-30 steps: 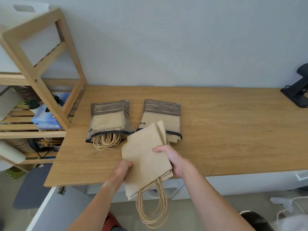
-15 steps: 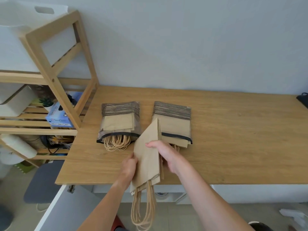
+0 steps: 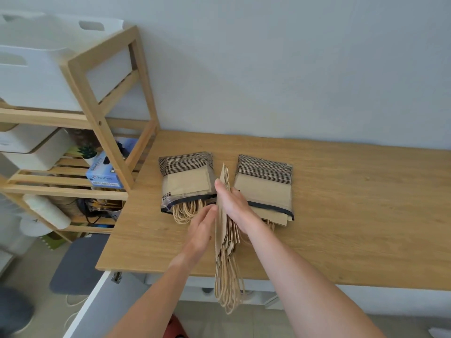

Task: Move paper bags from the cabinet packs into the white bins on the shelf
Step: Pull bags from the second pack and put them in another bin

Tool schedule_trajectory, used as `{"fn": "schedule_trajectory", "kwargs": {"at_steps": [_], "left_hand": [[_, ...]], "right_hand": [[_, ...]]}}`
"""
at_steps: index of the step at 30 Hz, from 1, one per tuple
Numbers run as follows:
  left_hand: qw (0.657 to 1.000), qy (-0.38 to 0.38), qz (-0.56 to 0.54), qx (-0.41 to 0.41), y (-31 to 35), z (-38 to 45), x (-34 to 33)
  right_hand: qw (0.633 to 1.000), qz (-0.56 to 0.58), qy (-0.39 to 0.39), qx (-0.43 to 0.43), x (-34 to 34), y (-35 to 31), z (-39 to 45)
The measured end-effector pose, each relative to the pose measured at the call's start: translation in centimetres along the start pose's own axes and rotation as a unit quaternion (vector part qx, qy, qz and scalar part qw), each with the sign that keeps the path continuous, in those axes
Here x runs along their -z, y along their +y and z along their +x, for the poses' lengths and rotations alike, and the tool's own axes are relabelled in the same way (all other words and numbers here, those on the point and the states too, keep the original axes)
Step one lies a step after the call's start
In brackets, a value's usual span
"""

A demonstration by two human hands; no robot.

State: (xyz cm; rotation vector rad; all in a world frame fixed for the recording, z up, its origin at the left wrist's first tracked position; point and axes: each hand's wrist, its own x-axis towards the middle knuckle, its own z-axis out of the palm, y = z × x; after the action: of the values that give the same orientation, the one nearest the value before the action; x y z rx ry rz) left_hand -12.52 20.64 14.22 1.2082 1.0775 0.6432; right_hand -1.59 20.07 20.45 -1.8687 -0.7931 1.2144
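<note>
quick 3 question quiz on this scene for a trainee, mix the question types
1. True or false: the bags held between the left hand and right hand stand on edge, handles hanging over the table's front edge.
2. Multiple choice: where are the two packs? A) in a white bin B) flat on the table, one either side of the held bags C) on the floor
3. Fill in: the large white bin sits on the ___ level of the shelf in view.

Key: 1 true; 2 B; 3 top
</note>
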Motion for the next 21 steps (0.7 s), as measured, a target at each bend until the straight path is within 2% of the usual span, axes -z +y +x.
{"fn": "schedule_trajectory", "kwargs": {"at_steps": [3, 7, 12, 19, 21], "left_hand": [[0.999, -0.029, -0.035, -0.016, 1.5, -0.4, 0.3], [0.999, -0.024, 0.004, -0.048, 2.4, -0.4, 0.4], [1.000, -0.020, 0.007, -0.008, 2.5, -0.5, 0.7], [0.994, 0.078, 0.029, -0.074, 2.8, -0.3, 1.4], [0.992, 0.085, 0.034, -0.084, 3.1, -0.1, 2.3]], "right_hand": [[1.000, 0.012, -0.017, 0.012, -0.3, -0.4, 0.4], [0.999, 0.027, -0.037, 0.008, -0.2, 0.0, 0.9], [0.998, 0.055, -0.035, -0.003, 0.1, 0.0, 0.8], [0.998, 0.063, -0.014, -0.021, 0.4, 0.4, 0.6], [0.996, 0.078, -0.008, -0.033, 0.8, 0.5, 0.5]]}}
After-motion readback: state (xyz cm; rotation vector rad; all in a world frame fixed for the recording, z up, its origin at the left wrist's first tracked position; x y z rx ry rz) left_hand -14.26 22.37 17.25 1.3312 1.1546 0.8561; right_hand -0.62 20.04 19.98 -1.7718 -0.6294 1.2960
